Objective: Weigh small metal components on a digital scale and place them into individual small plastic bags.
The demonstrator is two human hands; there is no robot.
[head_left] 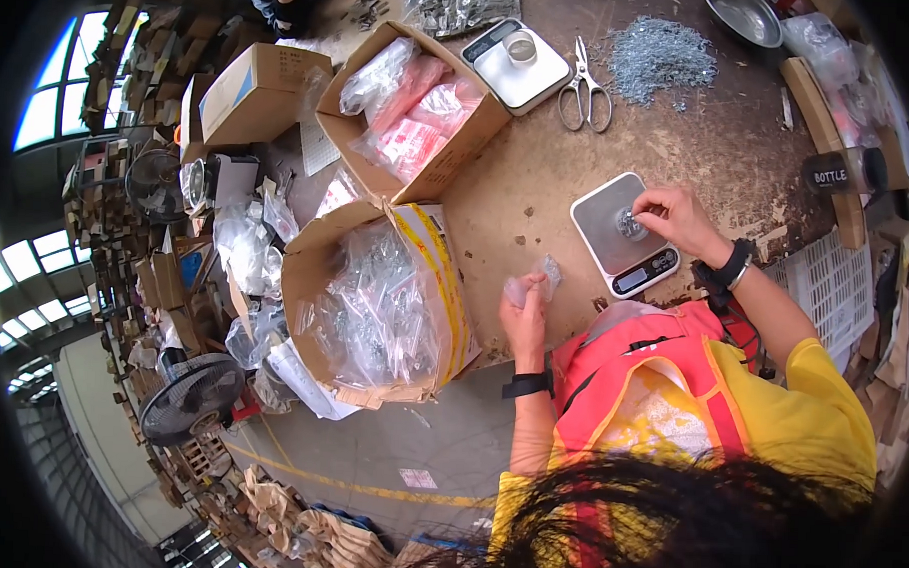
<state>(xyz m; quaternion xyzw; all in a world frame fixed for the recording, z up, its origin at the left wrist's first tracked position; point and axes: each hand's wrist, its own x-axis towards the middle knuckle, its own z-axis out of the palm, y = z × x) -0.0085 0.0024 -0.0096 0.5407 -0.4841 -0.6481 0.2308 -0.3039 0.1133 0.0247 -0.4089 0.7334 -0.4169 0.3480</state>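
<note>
My left hand (524, 322) is closed on a small clear plastic bag (551, 273), held above the table's near edge; small grey pieces seem to show through it. Over the near kitchen scale (617, 230), white with a grey plate, my right hand (682, 224) has thumb and fingers pinched at the rim of a small round cup (630, 225). Shiny metal bits show in the cup, partly covered by the fingertips. Left of my left hand stands an open cardboard box (461, 294) filled with clear bags of metal parts.
Another carton (447, 164) holds red and clear bags. Farther back are a second scale (532, 74) bearing a round cup (520, 48), scissors (585, 93) and a heap of small screws (663, 61). A dark-lidded jar (845, 172) stands at the right; a black fan (192, 400) is lower left.
</note>
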